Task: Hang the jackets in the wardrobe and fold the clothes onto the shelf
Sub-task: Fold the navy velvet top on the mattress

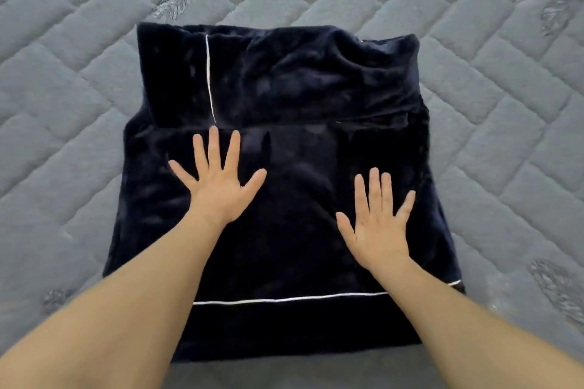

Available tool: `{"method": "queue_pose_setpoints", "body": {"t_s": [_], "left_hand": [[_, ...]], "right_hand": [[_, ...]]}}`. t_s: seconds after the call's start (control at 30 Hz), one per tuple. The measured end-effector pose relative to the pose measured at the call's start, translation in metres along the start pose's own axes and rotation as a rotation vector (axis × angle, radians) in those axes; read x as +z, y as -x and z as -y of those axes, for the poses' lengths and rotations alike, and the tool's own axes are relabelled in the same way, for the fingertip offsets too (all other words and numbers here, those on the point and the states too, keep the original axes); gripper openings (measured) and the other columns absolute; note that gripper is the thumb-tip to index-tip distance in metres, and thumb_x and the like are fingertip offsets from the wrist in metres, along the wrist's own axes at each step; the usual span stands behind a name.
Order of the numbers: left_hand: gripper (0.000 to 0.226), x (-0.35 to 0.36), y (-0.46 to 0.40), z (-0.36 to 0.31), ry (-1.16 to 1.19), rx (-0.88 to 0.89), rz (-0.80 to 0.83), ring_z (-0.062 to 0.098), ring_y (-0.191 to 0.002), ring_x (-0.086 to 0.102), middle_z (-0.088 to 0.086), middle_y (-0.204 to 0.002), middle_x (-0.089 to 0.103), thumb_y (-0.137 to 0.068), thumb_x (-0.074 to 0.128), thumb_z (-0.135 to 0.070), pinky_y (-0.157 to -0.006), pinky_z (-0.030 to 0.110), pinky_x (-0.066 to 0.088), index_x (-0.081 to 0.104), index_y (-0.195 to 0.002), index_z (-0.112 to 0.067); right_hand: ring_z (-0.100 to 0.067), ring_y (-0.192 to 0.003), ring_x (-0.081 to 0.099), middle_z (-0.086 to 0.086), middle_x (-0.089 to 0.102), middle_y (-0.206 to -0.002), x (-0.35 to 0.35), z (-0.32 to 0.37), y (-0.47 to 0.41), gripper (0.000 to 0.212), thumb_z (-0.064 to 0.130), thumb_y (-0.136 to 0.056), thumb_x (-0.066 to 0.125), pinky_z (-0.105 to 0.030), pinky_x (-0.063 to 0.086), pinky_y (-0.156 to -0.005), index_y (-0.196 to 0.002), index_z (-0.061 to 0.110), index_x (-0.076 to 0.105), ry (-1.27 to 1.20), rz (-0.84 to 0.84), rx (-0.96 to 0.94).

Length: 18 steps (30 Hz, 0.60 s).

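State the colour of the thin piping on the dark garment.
White piping on a navy garment, clearest in the head view.

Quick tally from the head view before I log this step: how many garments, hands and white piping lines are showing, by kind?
Dark navy garment, partly folded on the quilted grey bedcover: 1
Hands pressed flat on it, left hand and right hand: 2
White piping lines, one upright, one along the hem: 2
Total: 5
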<state>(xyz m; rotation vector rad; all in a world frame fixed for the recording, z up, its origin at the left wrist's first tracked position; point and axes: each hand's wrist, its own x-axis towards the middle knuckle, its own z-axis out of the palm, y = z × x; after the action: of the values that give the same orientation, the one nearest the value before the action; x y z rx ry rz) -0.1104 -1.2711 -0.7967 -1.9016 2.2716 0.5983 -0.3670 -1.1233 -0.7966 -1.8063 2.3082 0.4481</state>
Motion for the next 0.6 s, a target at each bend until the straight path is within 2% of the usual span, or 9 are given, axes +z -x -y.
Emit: {"method": "queue_pose_setpoints", "body": {"t_s": [0.17,0.27,0.37,0.4,0.47,0.53,0.57,0.6], "left_hand": [[0.089,0.024,0.080,0.029,-0.109,0.126,0.040,0.022,-0.146,-0.032,-0.003,-0.161,-0.030,-0.086,0.014,-0.081,-0.110,0.070,-0.016,-0.023,-0.152,-0.035],[0.094,0.036,0.127,0.039,-0.185,0.204,0.107,0.027,-0.145,-0.034,-0.001,-0.158,-0.036,-0.083,0.016,-0.083,-0.107,0.074,-0.015,-0.031,-0.149,-0.034],[0.104,0.038,0.160,0.043,-0.199,0.295,0.187,0.030,-0.144,-0.036,0.001,-0.158,-0.037,-0.077,0.025,-0.089,-0.105,0.076,-0.015,-0.029,-0.149,-0.038],[0.107,0.038,0.169,0.044,-0.200,0.346,0.209,0.031,-0.144,-0.035,0.001,-0.158,-0.036,-0.074,0.029,-0.090,-0.104,0.078,-0.013,-0.026,-0.150,-0.040],[0.111,0.039,0.188,0.047,-0.243,0.438,0.238,0.032,-0.145,-0.032,0.003,-0.160,-0.032,-0.069,0.038,-0.088,-0.103,0.080,-0.010,-0.022,-0.151,-0.042],[0.113,0.041,0.205,0.047,-0.329,0.449,0.248,0.032,-0.146,-0.030,0.005,-0.160,-0.031,-0.068,0.041,-0.081,-0.103,0.080,-0.009,-0.023,-0.151,-0.041],[0.114,0.042,0.211,0.044,-0.368,0.425,0.253,0.032,-0.145,-0.032,0.005,-0.159,-0.033,-0.067,0.041,-0.079,-0.103,0.080,-0.007,-0.027,-0.150,-0.040],[0.114,0.041,0.215,0.041,-0.397,0.397,0.266,0.032,-0.145,-0.034,0.004,-0.157,-0.037,-0.068,0.042,-0.076,-0.102,0.080,-0.006,-0.031,-0.148,-0.039]], "right_hand": [[-0.035,-0.151,-0.005,-0.015,-0.004,-0.164,0.008,0.001,0.047,0.082,0.064,-0.093,0.011,-0.075,0.005,-0.109,-0.155,0.011,0.007,0.052,0.064,-0.195],[-0.035,-0.151,-0.001,-0.016,0.002,-0.163,0.012,0.000,0.083,0.087,0.069,-0.090,0.022,-0.077,0.009,-0.107,-0.155,0.012,0.016,0.052,0.102,-0.367],[-0.037,-0.150,-0.001,-0.018,0.003,-0.163,0.011,-0.005,0.112,0.097,0.079,-0.083,0.030,-0.078,0.011,-0.106,-0.155,0.014,0.021,0.063,0.146,-0.508],[-0.037,-0.150,-0.005,-0.018,-0.001,-0.163,0.010,-0.008,0.118,0.102,0.083,-0.080,0.031,-0.078,0.008,-0.106,-0.155,0.015,0.017,0.074,0.175,-0.535],[-0.036,-0.148,-0.019,-0.015,-0.019,-0.161,0.009,-0.011,0.127,0.110,0.087,-0.075,0.031,-0.076,-0.001,-0.107,-0.155,0.020,-0.005,0.130,0.246,-0.565],[-0.033,-0.143,-0.032,-0.011,-0.036,-0.155,0.008,-0.012,0.134,0.110,0.083,-0.079,0.035,-0.073,-0.010,-0.108,-0.150,0.024,-0.025,0.175,0.289,-0.551],[-0.031,-0.144,-0.031,-0.010,-0.036,-0.156,0.006,-0.012,0.136,0.107,0.076,-0.083,0.040,-0.071,-0.011,-0.109,-0.151,0.024,-0.026,0.176,0.293,-0.534],[-0.031,-0.147,-0.022,-0.009,-0.028,-0.159,0.002,-0.011,0.137,0.102,0.066,-0.087,0.047,-0.068,-0.006,-0.112,-0.154,0.025,-0.019,0.172,0.290,-0.522]]}}
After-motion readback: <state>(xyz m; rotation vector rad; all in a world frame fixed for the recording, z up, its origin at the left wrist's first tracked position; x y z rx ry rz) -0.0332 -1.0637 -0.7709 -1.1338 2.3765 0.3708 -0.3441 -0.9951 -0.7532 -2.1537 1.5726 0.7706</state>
